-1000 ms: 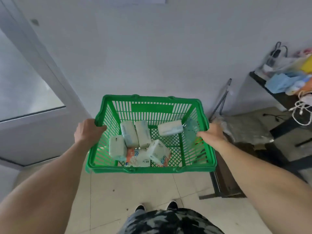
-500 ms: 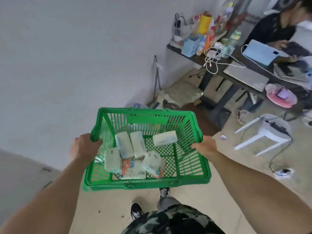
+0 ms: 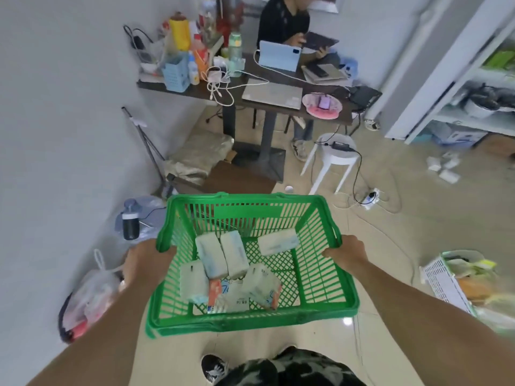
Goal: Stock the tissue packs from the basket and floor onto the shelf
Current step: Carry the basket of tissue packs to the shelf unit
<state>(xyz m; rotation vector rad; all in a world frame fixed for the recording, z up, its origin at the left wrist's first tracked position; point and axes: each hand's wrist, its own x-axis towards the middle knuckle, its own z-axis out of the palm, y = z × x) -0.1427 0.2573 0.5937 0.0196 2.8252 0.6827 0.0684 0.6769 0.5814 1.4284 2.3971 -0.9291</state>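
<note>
Head view: left hand (image 3: 145,263) and right hand (image 3: 348,253) grip the green basket (image 3: 320,274) of tissue packs (image 3: 223,257); a white stool (image 3: 331,160), cables (image 3: 362,201) and loose packs (image 3: 443,168) lie before the shelf (image 3: 473,79).

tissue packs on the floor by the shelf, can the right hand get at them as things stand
Probably not. The right hand grips the green basket rim, as does the left hand, and the loose tissue packs lie far off across the floor beside the white shelf.
</note>
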